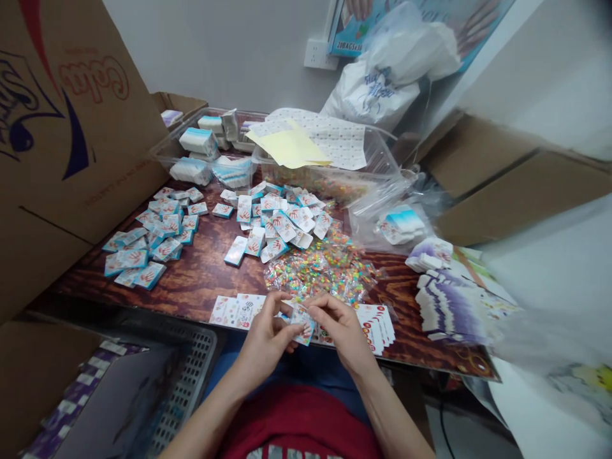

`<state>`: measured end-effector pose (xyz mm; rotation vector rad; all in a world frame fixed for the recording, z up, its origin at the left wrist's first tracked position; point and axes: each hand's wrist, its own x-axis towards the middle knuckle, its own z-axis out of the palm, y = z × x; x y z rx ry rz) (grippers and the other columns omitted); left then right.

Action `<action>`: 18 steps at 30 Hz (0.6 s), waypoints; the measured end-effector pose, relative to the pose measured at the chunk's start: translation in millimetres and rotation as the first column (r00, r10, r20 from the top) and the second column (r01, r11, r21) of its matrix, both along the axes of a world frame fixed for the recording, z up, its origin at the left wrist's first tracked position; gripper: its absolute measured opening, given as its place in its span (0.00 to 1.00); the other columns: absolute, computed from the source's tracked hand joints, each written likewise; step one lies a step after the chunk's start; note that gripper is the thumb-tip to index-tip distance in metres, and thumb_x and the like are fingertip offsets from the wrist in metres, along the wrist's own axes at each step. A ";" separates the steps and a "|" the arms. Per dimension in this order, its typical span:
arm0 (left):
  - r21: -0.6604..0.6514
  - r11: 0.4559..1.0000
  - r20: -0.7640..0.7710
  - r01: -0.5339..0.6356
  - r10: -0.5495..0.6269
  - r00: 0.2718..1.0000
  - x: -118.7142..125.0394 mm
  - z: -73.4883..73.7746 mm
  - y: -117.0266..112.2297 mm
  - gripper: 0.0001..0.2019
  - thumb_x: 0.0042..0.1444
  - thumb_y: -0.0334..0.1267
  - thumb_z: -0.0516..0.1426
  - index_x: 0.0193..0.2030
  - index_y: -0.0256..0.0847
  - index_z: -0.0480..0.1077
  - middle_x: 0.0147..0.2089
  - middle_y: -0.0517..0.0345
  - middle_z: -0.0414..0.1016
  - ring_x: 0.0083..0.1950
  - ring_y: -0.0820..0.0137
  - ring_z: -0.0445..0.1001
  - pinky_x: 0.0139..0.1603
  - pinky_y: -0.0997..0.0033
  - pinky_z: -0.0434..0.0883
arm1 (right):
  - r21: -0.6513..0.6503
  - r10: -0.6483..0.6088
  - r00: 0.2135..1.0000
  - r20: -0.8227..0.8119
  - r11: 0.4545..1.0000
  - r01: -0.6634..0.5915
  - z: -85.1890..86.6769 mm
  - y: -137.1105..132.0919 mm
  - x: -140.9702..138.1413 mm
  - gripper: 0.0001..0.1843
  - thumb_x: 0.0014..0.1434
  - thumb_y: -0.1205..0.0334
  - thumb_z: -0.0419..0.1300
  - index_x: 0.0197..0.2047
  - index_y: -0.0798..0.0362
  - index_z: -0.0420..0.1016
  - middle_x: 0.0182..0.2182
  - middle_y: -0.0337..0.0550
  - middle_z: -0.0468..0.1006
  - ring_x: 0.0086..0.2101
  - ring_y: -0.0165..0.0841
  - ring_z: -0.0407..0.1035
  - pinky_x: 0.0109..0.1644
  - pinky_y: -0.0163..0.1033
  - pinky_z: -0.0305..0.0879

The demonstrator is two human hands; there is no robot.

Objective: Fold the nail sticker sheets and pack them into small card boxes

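Over the table's front edge, my left hand (268, 335) grips a small printed box (303, 324), white and blue with a red hand picture. My right hand (340, 325) pinches at the upper end of this box; what lies between its fingertips is too small to make out. Beneath both hands spread white sticker cards (239, 308) with little coloured prints. Just beyond them lies a heap of clear packets of colourful candy (325, 264). Small boxes of the same blue and white kind form a middle pile (282, 220) and a left pile (155, 236).
Clear plastic bins (382, 150) with bundled flat boxes and paper sheets line the back. A large carton (71, 140) walls off the left. Purple flat boxes (444, 306) lie at right, near a plastic bag (401, 223). A grey crate (191, 363) stands below the table.
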<state>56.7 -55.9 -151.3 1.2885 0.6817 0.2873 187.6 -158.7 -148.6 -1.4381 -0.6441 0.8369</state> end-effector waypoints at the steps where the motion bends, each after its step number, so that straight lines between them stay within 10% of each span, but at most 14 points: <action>1: 0.029 0.999 -0.006 0.023 -0.023 1.000 -0.6 -0.2 0.6 0.22 0.53 0.38 0.62 0.53 0.46 0.59 0.44 0.62 0.64 0.26 0.80 0.71 0.24 0.78 0.72 | -0.013 -0.013 0.999 -0.042 1.000 0.013 -1.2 0.3 0.7 0.10 0.55 0.52 0.67 0.32 0.50 0.76 0.31 0.40 0.76 0.35 0.35 0.68 0.39 0.38 0.65; 10: 0.037 0.995 -0.012 0.088 -0.088 0.996 -3.5 -2.3 1.2 0.19 0.53 0.36 0.61 0.50 0.46 0.62 0.44 0.62 0.65 0.26 0.79 0.72 0.24 0.78 0.72 | -0.051 -0.151 0.969 -0.196 0.988 0.144 -6.6 5.1 3.0 0.16 0.44 0.53 0.73 0.24 0.53 0.74 0.21 0.35 0.70 0.24 0.28 0.60 0.29 0.33 0.56; 18: 0.007 0.997 0.029 0.079 -0.080 0.996 -9.3 -8.6 -2.4 0.22 0.55 0.35 0.60 0.56 0.50 0.62 0.43 0.62 0.65 0.28 0.78 0.72 0.24 0.80 0.70 | -0.029 -0.018 0.998 0.054 0.999 0.020 -0.1 -11.7 -6.8 0.10 0.57 0.53 0.65 0.33 0.51 0.81 0.33 0.43 0.78 0.35 0.36 0.70 0.38 0.37 0.64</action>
